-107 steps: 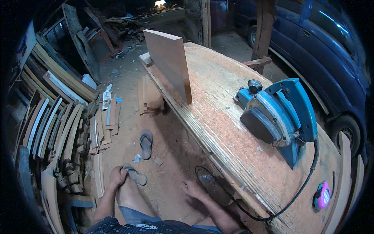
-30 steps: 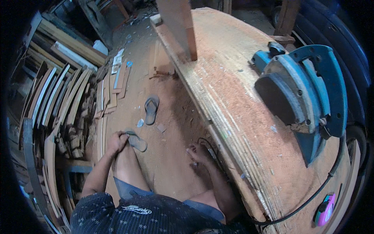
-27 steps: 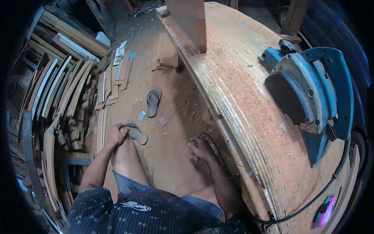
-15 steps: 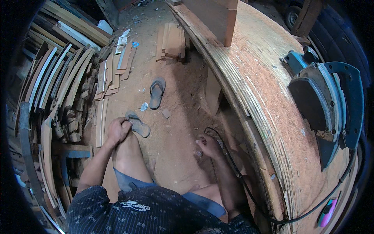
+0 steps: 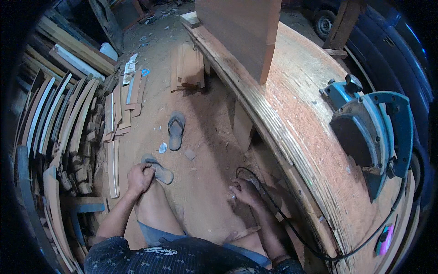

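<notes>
My left hand (image 5: 141,178) rests on my left knee, its fingers curled into a loose fist with nothing visible in them. My right hand (image 5: 245,192) hangs low beside the workbench, over my right leg, with its fingers bent together. A small pale thing shows at its fingertips, too small to name. Next to that hand loops a black power cord (image 5: 292,224), which runs up onto the bench to a teal circular saw (image 5: 378,132). Neither hand touches the saw. Two dark flip-flops, a farther one (image 5: 175,131) and a nearer one (image 5: 160,171), lie on the floor ahead.
Sawdust covers the plywood-topped workbench (image 5: 315,123), where a wide brown board (image 5: 237,32) stands on edge. Wood strips (image 5: 68,118) and offcuts are piled at left. More pieces (image 5: 187,68) lie farther ahead. A pink-and-black object (image 5: 384,239) sits at the bench's near right; a dark blue vehicle (image 5: 388,50) stands beyond.
The view has tilted up slightly, so the floor, bench and saw appear lower. My left hand stays on the knee, and my right hand keeps nearly the same place and pose.
</notes>
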`<act>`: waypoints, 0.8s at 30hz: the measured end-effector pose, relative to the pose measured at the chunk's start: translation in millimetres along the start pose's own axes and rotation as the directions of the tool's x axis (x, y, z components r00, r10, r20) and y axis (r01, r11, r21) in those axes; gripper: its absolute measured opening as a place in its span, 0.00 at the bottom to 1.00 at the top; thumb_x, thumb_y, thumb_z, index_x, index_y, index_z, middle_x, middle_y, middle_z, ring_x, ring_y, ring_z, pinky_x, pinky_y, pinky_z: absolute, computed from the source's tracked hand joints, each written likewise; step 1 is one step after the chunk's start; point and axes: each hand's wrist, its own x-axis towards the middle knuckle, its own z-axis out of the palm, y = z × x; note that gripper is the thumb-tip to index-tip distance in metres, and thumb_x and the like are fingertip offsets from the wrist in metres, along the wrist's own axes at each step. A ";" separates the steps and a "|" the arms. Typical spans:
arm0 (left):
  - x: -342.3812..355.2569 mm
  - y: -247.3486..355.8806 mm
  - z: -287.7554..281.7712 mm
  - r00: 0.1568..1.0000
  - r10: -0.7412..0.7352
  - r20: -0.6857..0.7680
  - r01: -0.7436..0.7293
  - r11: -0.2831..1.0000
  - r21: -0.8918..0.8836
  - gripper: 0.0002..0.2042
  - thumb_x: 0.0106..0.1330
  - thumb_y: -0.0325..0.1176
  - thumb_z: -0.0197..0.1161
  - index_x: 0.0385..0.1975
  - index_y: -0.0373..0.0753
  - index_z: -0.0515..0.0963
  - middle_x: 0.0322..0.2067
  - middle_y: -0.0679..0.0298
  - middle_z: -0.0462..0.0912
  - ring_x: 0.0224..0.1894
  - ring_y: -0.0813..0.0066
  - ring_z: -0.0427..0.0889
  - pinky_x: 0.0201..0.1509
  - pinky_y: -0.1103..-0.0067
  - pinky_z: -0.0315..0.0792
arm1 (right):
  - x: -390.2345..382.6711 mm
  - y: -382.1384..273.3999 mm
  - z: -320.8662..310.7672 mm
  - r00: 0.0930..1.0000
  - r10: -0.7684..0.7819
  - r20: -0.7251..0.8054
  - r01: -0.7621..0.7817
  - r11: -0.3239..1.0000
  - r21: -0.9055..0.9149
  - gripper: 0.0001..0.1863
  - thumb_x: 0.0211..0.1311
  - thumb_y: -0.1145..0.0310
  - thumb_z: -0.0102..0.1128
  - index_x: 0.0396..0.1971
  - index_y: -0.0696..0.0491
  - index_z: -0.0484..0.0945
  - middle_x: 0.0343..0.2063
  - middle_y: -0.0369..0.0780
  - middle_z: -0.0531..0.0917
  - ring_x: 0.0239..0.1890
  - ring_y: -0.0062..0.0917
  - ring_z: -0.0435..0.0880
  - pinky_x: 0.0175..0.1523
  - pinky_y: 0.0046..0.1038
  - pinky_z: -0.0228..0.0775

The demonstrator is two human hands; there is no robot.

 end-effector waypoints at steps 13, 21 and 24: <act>-15.6 25.7 -86.5 0.772 0.042 0.634 -0.121 0.989 0.082 0.31 0.65 0.54 0.63 0.60 0.36 0.77 0.58 0.44 0.79 0.62 0.47 0.78 0.67 0.62 0.71 | -181.2 -146.4 4.3 0.930 0.368 0.001 -0.360 0.910 0.205 0.20 0.68 0.58 0.66 0.47 0.60 0.82 0.41 0.49 0.88 0.38 0.31 0.87 0.46 0.30 0.79; 33.4 291.0 -308.2 0.868 0.478 0.135 -0.446 0.869 -0.213 0.37 0.65 0.39 0.66 0.72 0.32 0.58 0.70 0.36 0.60 0.71 0.37 0.63 0.73 0.58 0.63 | -319.0 -323.4 -175.7 0.753 0.637 0.167 -0.605 0.569 0.557 0.13 0.69 0.67 0.67 0.47 0.59 0.83 0.32 0.38 0.88 0.26 0.19 0.83 0.32 0.23 0.76; 74.3 380.1 -402.5 0.788 0.613 0.051 -0.610 0.789 -0.073 0.41 0.62 0.31 0.64 0.75 0.36 0.53 0.74 0.40 0.52 0.75 0.42 0.56 0.76 0.55 0.58 | -328.2 -356.7 -234.2 0.755 0.653 0.065 -0.584 0.623 0.520 0.14 0.68 0.66 0.67 0.48 0.58 0.83 0.30 0.36 0.86 0.26 0.19 0.82 0.32 0.23 0.75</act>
